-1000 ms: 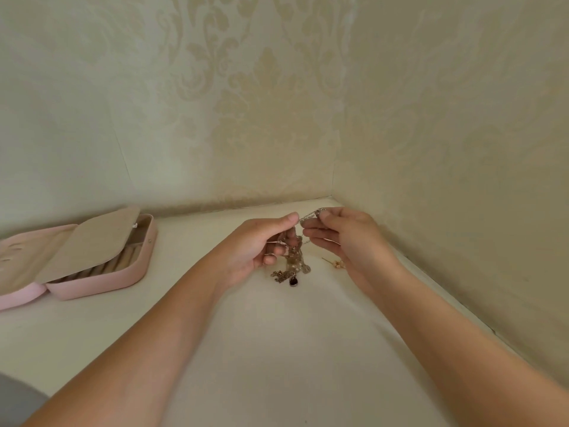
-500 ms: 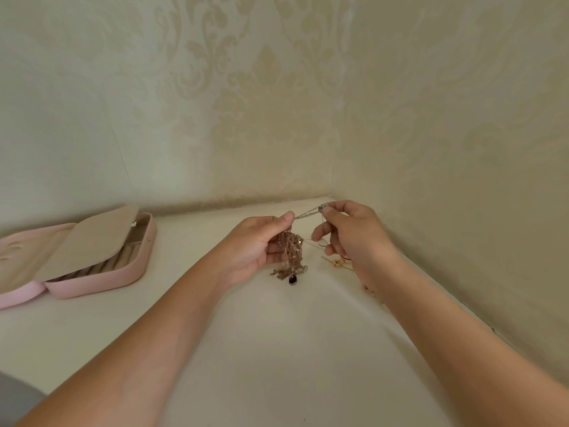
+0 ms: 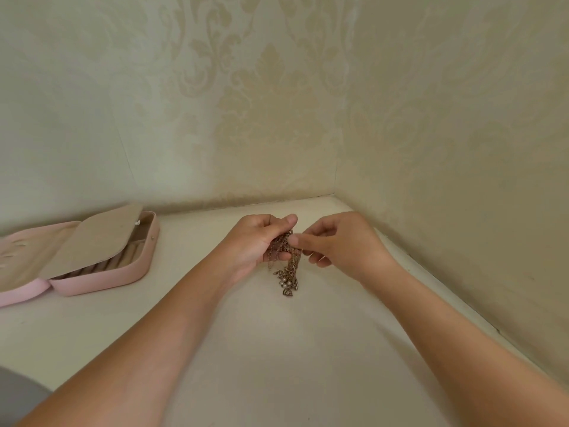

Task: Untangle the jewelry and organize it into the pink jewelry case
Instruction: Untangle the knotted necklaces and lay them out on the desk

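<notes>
A tangled bunch of thin golden chains (image 3: 288,266) hangs from my left hand (image 3: 258,241), whose fingers curl round its upper part above the white table. The lower end, with small pearls and a pendant, dangles close to the tabletop. My right hand (image 3: 338,241) is right beside it, thumb and forefinger pinching into the chains near the top. The pink jewelry case (image 3: 101,272) lies open at the far left, its beige flap raised over ring rolls.
The white table (image 3: 277,349) sits in a corner, with patterned wallpapered walls behind and along the right side. A grey patch of clothing (image 3: 15,392) shows at the bottom left.
My right hand has let the stretched-out chain strand slacken and moved left to the bunch, pinching it near my left thumb. The small piece on the table by my right hand is now hidden.
</notes>
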The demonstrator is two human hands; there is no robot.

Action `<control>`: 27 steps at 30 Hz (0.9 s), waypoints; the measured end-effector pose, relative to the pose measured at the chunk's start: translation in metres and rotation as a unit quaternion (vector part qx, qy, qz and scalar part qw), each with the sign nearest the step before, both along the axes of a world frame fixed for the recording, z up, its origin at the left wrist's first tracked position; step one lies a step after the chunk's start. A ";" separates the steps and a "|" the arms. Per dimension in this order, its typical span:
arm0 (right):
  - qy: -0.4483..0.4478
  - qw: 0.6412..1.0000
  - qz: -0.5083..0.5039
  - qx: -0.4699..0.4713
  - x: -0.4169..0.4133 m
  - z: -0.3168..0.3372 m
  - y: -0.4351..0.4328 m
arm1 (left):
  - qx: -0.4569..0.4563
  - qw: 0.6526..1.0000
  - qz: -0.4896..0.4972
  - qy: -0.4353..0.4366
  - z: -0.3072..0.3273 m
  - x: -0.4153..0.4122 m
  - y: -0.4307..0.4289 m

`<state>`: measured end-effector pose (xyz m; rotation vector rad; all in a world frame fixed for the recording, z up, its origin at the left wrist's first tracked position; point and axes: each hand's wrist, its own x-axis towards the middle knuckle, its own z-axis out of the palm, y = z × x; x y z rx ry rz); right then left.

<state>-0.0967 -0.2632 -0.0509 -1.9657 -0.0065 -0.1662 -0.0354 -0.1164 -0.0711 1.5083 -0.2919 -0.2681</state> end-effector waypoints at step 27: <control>0.022 0.955 -0.037 0.292 0.013 -0.005 -0.007 | -0.076 0.992 -0.006 0.097 0.008 -0.002 0.002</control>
